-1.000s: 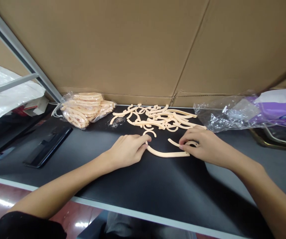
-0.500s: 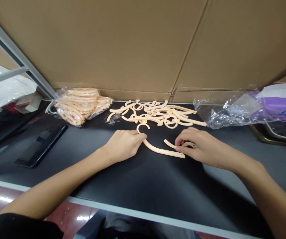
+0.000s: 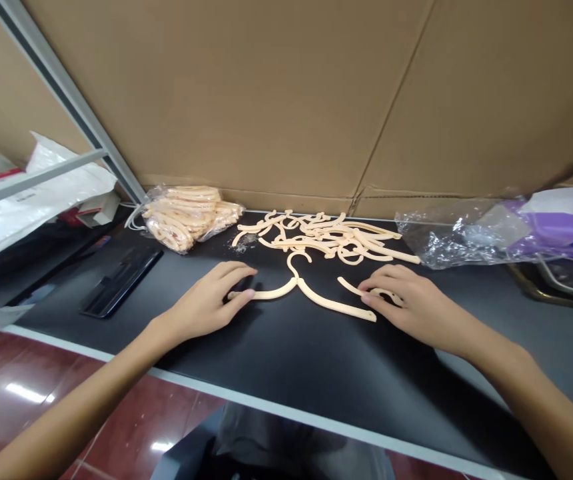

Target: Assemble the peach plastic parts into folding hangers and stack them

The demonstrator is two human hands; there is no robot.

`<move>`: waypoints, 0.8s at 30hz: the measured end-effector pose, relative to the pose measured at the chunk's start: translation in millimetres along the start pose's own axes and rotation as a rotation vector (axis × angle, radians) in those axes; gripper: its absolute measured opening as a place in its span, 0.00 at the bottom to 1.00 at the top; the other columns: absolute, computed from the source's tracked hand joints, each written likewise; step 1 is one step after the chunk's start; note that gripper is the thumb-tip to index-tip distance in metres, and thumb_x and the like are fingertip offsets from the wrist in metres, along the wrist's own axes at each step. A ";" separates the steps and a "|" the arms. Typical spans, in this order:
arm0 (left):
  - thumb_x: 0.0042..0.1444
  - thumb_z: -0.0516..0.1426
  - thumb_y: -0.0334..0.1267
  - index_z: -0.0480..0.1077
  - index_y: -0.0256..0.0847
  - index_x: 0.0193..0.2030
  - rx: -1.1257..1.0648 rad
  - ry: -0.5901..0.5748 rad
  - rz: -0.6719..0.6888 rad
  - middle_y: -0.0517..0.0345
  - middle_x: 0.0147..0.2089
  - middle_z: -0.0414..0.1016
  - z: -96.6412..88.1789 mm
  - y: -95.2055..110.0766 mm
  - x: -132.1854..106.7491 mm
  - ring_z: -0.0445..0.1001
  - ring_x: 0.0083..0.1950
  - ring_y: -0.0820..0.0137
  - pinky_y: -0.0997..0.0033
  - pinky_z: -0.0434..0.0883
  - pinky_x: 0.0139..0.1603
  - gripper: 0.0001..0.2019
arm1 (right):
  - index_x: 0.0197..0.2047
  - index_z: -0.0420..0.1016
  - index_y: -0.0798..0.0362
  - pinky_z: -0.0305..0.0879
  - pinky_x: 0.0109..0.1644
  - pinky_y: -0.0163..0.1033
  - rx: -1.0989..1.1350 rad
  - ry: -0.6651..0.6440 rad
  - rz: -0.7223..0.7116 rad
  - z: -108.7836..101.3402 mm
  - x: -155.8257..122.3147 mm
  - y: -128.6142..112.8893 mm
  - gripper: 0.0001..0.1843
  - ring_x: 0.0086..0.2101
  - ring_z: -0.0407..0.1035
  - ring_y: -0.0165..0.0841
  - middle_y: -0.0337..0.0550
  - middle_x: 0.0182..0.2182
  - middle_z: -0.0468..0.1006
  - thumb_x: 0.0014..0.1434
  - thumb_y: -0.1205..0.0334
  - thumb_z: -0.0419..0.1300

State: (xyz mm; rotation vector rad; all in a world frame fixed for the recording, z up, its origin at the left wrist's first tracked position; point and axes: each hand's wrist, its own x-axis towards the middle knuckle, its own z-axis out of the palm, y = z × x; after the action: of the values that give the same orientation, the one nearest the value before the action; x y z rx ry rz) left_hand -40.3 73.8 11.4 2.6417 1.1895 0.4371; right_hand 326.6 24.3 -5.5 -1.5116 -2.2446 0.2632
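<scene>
On the black table lies a cream plastic clothes hanger [image 3: 334, 304], its hook up and its two curved arms spread to either side. My left hand [image 3: 211, 297] is around the end of the hanger's left arm, with thumb and forefinger apart; it touches the arm lightly at most. My right hand [image 3: 401, 303] has thumb and fingers closed on a cream hanger hook [image 3: 349, 286], whose straight end sticks out to the left. Part of this hook is hidden behind the fingers. The tip of the hanger's right arm is close to my right thumb.
Behind the hands is a pile of loose cream hanger parts [image 3: 324, 235]. A clear bag of hanger parts [image 3: 181, 217] is at back left, above a dark flat object [image 3: 121, 280]. Crumpled clear plastic [image 3: 451, 237] and a purple pack [image 3: 566, 230] are on the right; cardboard [image 3: 266, 100] stands behind.
My left hand has let go of the hanger's middle and moved left to its left arm, opening its fingers. My right hand still holds the hook. The view has shifted slightly.
</scene>
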 end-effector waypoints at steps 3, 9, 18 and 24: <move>0.67 0.50 0.55 0.61 0.39 0.68 0.091 -0.031 -0.037 0.45 0.71 0.60 -0.3 -13.5 -22.3 0.59 0.71 0.55 0.51 0.60 0.71 0.30 | 0.46 0.80 0.52 0.70 0.53 0.51 -0.046 0.106 -0.021 7.4 -16.1 7.1 0.17 0.47 0.72 0.42 0.51 0.45 0.78 0.68 0.53 0.52; 0.68 0.44 0.59 0.55 0.47 0.73 0.230 -0.173 -0.023 0.54 0.76 0.52 4.8 -14.8 -22.8 0.51 0.76 0.56 0.45 0.52 0.74 0.31 | 0.60 0.73 0.54 0.63 0.65 0.58 -0.195 0.188 0.055 14.5 -51.8 8.5 0.22 0.60 0.64 0.47 0.55 0.61 0.70 0.70 0.54 0.48; 0.65 0.42 0.64 0.46 0.36 0.75 0.369 -0.136 -0.156 0.48 0.76 0.46 11.3 -15.3 -44.6 0.47 0.77 0.55 0.45 0.50 0.75 0.42 | 0.76 0.40 0.42 0.57 0.67 0.64 -0.448 0.055 0.106 24.9 -106.2 -24.3 0.36 0.70 0.47 0.48 0.41 0.73 0.51 0.70 0.48 0.47; 0.65 0.40 0.65 0.46 0.34 0.75 0.391 -0.157 -0.147 0.47 0.76 0.45 13.3 -14.9 -43.2 0.47 0.77 0.54 0.44 0.50 0.75 0.42 | 0.76 0.40 0.43 0.53 0.69 0.62 -0.467 -0.008 0.132 26.3 -103.6 -20.4 0.36 0.70 0.45 0.45 0.40 0.73 0.50 0.70 0.46 0.45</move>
State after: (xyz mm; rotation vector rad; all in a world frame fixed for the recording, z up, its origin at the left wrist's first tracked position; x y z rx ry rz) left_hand -73.1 49.9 -13.5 2.8067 1.5341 -0.0351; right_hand 331.1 -76.7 -45.6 -1.8936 -2.3209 -0.2376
